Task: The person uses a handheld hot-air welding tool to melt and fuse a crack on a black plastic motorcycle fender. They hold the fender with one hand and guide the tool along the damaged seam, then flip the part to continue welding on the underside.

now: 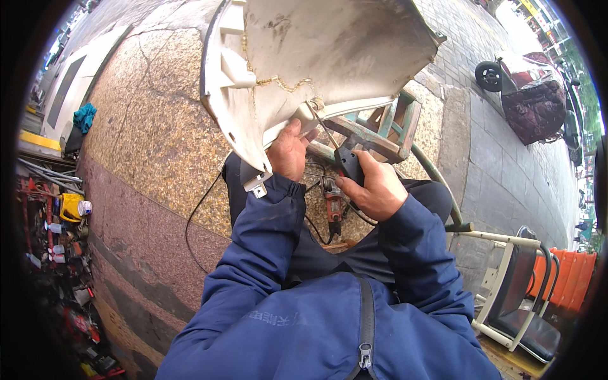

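A large, curved off-white plastic panel, like a scooter body panel, stands tilted before me with its scuffed inner face towards me. Yellowish-brown, bumpy seams run across it. My left hand grips its lower edge, some fingertips hidden by the plastic. In my right hand is a soldering-iron-like tool with a black handle. Its thin metal shaft points up and left, the tip at the panel's lower edge beside a small brownish patch. I cannot tell whether the tip touches the plastic.
A worn wooden stool stands behind the tool. Between my legs lies an angle grinder with its cord. Tools and parts crowd the left, near a yellow container. A black-seated chair and covered scooter are right.
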Available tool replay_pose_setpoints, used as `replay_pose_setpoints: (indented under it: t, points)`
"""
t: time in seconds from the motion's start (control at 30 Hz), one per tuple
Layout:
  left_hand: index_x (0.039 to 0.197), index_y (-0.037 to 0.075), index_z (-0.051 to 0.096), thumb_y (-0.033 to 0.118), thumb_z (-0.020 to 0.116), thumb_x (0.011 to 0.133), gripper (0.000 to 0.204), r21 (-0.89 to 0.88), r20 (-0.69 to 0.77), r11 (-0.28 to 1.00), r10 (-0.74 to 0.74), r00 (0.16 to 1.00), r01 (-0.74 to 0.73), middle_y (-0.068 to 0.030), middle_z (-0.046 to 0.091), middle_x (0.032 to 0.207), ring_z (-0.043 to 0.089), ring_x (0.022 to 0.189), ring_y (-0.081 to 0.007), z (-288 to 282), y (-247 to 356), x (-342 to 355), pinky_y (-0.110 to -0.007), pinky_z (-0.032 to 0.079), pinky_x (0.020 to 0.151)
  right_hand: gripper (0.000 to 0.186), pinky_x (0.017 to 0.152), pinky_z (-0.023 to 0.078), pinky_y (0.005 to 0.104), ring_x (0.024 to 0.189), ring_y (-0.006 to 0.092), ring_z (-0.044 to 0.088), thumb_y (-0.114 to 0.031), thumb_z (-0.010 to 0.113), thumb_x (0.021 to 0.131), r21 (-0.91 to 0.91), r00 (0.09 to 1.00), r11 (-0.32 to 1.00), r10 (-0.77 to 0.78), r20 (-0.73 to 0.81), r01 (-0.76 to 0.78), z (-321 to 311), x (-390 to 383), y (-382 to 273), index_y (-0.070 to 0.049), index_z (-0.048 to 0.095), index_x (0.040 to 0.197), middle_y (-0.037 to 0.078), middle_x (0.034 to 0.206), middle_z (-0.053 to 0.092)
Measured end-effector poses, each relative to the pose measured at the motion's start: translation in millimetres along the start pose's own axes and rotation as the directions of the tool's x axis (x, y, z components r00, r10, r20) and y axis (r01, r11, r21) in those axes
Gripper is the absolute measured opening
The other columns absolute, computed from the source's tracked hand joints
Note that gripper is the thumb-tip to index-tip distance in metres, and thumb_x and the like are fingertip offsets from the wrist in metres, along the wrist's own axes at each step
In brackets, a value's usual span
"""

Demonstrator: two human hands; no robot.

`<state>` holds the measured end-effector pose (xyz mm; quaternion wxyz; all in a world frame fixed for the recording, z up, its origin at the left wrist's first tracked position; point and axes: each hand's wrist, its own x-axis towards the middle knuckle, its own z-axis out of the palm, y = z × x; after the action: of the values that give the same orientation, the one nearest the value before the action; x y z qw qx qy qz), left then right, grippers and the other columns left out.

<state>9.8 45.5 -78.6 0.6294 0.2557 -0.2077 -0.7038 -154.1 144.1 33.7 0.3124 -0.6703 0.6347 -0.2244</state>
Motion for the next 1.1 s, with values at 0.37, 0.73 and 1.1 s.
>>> replay_pose_setpoints:
  t: [0.37, 0.73, 1.1]
  points:
    - [0.128, 0.006, 0.061, 0.020, 0.056, 0.098, 0.033, 0.004, 0.025, 1.000, 0.014, 1.000, -0.014, -0.0075, 0.066, 0.127, 0.061, 0.116, -0.0243, -4, -3, 1, -0.049, 0.047, 0.097, 0.045, 0.075, 0.053, 0.0474, 0.082, 0.0443, 0.068, -0.033, 0.070, 0.090, 0.010, 0.998, 1.000, 0.014, 0.065, -0.015, -8, 1, -13, 0.008, 0.058, 0.102, 0.028, 0.084, 0.067]
    - [0.132, 0.009, 0.058, 0.023, 0.058, 0.098, 0.037, 0.023, 0.054, 1.000, -0.007, 0.999, 0.005, -0.0060, 0.064, 0.130, 0.059, 0.119, -0.0228, -6, -5, 2, -0.045, 0.044, 0.099, 0.041, 0.068, 0.049, 0.0441, 0.074, 0.0365, 0.066, -0.034, 0.072, 0.089, 0.042, 0.984, 0.990, 0.132, 0.118, -0.137, -12, 1, -28, 0.005, 0.060, 0.092, 0.025, 0.079, 0.065]
    - [0.131, 0.008, 0.058, 0.022, 0.058, 0.097, 0.037, 0.009, 0.061, 1.000, 0.028, 0.998, -0.029, -0.0066, 0.064, 0.130, 0.059, 0.119, -0.0228, -1, -4, 0, -0.046, 0.044, 0.100, 0.041, 0.069, 0.050, 0.0443, 0.076, 0.0373, 0.066, -0.034, 0.072, 0.089, 0.023, 0.994, 0.996, 0.090, 0.065, -0.092, -9, -2, -29, 0.006, 0.061, 0.094, 0.025, 0.080, 0.065]
